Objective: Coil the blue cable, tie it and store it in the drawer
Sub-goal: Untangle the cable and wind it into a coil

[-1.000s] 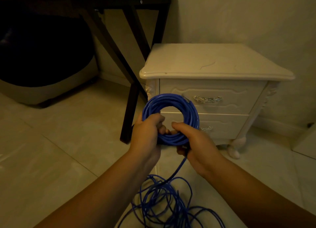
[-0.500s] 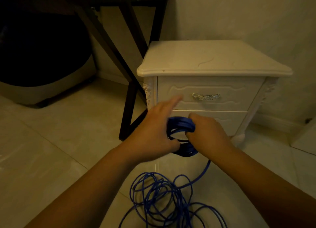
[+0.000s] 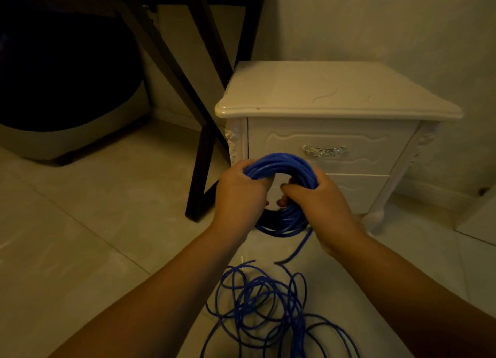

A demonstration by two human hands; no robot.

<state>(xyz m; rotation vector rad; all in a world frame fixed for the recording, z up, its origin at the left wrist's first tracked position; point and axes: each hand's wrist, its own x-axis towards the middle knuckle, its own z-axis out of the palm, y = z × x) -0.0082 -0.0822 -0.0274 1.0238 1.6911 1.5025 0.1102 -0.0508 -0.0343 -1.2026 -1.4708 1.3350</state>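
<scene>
The drawer (image 3: 322, 148) sits closed, contents hidden. Left hand (image 3: 239, 196) and right hand (image 3: 319, 199) grip the thickly coiled blue cable (image 3: 281, 163); loose loops sprawl on the floor (image 3: 80, 237).

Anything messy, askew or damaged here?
Yes: loose cable lies tangled on the floor below the coil gripped by the left hand and right hand, not yet wound in. The nightstand top bears a wavy mark, maybe a scratch.

You stand in a home, likely a bedroom: a cream carved nightstand (image 3: 335, 94) with a silver-handled top drawer (image 3: 281, 148) sits on pale floor tiles (image 3: 94, 223) against the wall (image 3: 375, 22). A dark wooden table (image 3: 198, 169) is left of the nightstand.
</scene>
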